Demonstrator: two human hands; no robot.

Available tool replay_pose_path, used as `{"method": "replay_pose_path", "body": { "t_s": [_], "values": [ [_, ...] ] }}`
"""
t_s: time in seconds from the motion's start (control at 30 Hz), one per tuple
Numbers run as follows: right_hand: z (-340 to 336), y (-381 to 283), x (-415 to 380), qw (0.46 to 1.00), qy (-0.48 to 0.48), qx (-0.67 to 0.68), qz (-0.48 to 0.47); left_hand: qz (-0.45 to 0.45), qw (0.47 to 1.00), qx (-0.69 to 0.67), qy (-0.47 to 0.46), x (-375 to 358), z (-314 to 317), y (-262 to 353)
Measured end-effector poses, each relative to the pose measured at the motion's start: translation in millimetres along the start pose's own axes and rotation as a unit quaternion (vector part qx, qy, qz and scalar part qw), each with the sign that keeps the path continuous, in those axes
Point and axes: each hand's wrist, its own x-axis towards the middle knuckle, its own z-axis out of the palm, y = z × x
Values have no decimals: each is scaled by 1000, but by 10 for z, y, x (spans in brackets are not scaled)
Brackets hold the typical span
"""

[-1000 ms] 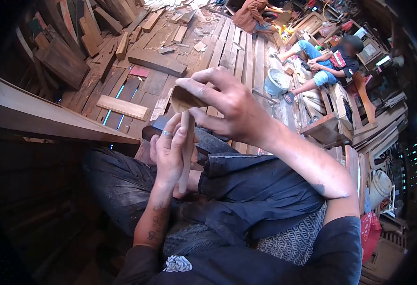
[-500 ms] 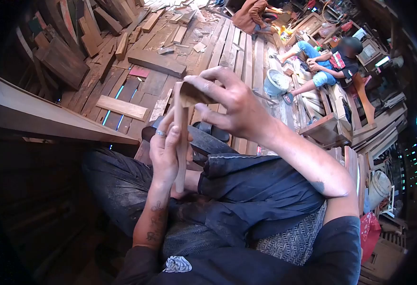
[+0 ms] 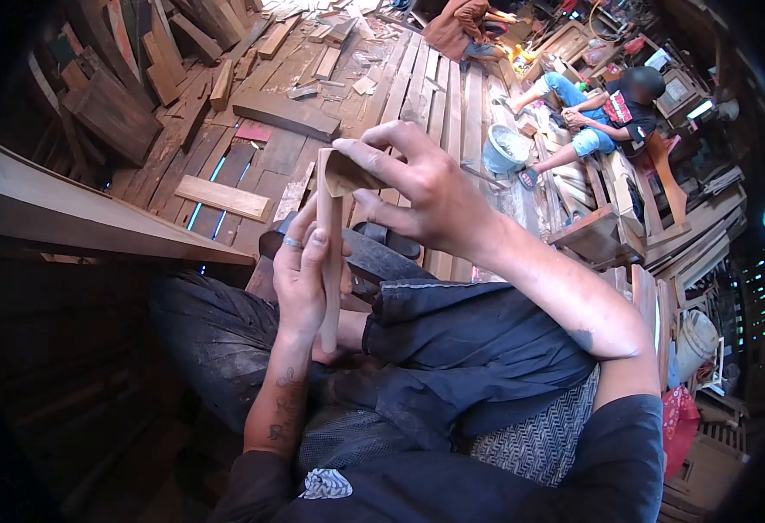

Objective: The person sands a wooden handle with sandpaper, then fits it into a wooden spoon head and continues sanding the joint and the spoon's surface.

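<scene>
A narrow wooden stick [image 3: 330,218] stands upright over my lap. My left hand [image 3: 299,279], with a ring on one finger, wraps around its lower half. My right hand [image 3: 417,187] pinches a folded piece of brown sandpaper [image 3: 347,174] against the stick's top end. Both forearms cross above my dark trousers.
A long plank [image 3: 95,218] runs along my left side. Loose boards and offcuts [image 3: 225,196] lie on the plank floor ahead. A grey bucket [image 3: 506,148] stands near a seated person [image 3: 600,118]; another person [image 3: 465,26] crouches farther back. Wooden furniture parts [image 3: 609,227] are stacked at right.
The stick has turned more upright and risen in my left hand. My right hand with the sandpaper has shifted from in front of the stick onto its top end.
</scene>
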Motion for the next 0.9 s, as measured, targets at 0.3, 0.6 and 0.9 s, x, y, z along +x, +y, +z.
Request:
{"method": "replay_pose_path", "body": {
  "t_s": [0.3, 0.6, 0.9],
  "values": [
    [4, 13, -5, 1000, 2, -15, 6, -6, 1000, 8, -6, 14, -20, -6],
    [24, 32, -22, 1000, -4, 3, -15, -16, 999, -31, 9, 20, 23, 22],
    [29, -26, 2, 1000, 4, 9, -19, -4, 1000, -7, -1, 16, 2, 0]
  ]
}}
